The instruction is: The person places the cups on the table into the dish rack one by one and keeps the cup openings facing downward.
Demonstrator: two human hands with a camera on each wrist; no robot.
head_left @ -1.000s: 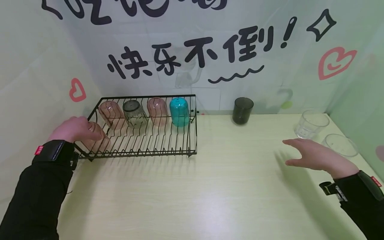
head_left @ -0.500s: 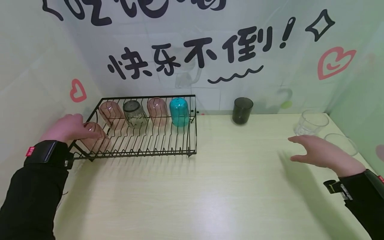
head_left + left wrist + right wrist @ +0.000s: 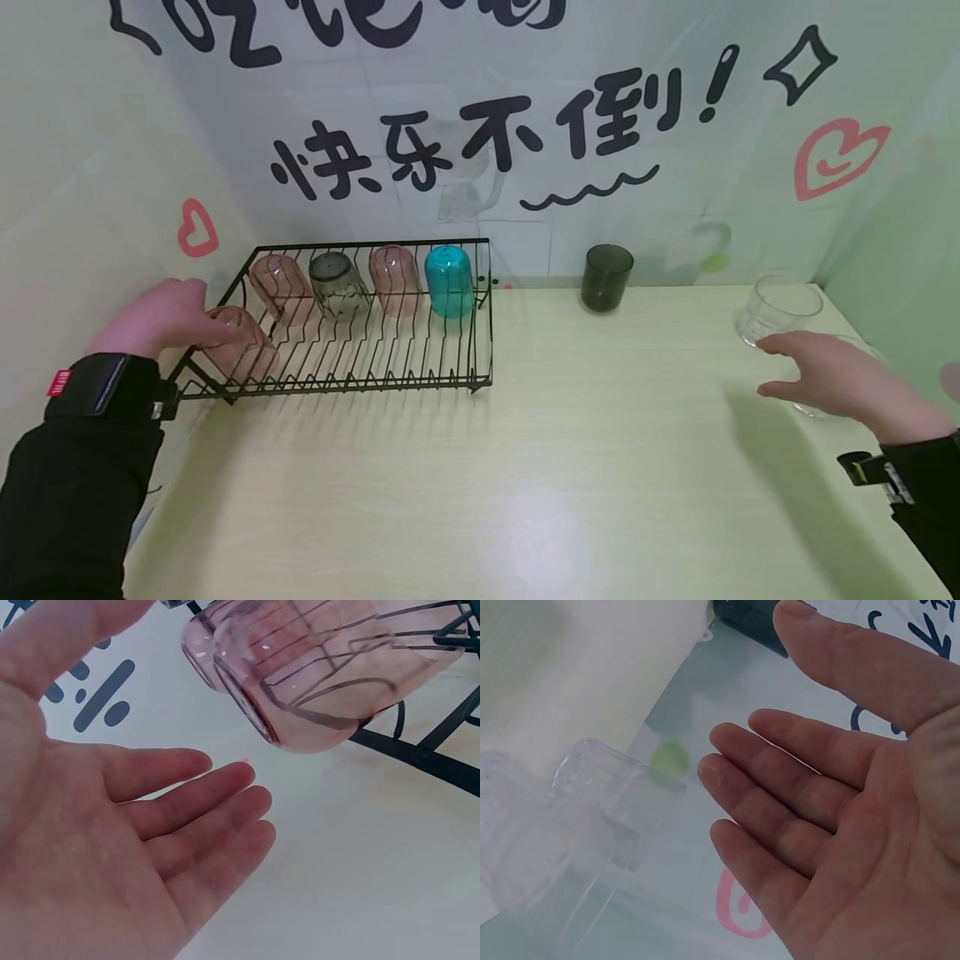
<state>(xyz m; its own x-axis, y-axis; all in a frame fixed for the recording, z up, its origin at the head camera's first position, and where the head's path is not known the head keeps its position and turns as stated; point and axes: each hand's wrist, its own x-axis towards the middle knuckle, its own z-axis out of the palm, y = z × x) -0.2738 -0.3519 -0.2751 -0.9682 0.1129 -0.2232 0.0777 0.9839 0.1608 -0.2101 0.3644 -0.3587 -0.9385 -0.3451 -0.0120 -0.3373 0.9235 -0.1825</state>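
Note:
At the front left of a black wire rack point(image 3: 375, 387), a pink glass point(image 3: 243, 343) lies tilted with its base up. My left hand point(image 3: 153, 321) is beside it, fingers extended and holding nothing; in the left wrist view a gap shows between the fingertips and the glass. On the right, my right hand point(image 3: 847, 375) hovers over the table, thumb spread from straight fingers, palm bare. Just behind it stands an upright clear glass point(image 3: 780, 308). A second clear glass point(image 3: 540, 855) is mostly hidden by this hand in the head view.
The rack's back row holds a pink glass point(image 3: 281, 287), a grey glass point(image 3: 339, 287), another pink glass point(image 3: 393, 279) and a blue glass point(image 3: 448, 282). A dark glass point(image 3: 606, 279) stands upright by the back wall. Printed walls point(image 3: 480, 75) enclose the table point(image 3: 525, 467) behind and at both sides.
My left hand has drawn back leftward from the front pink glass, its fingers loosening off it. My right hand has shifted right, covering more of the nearer clear glass.

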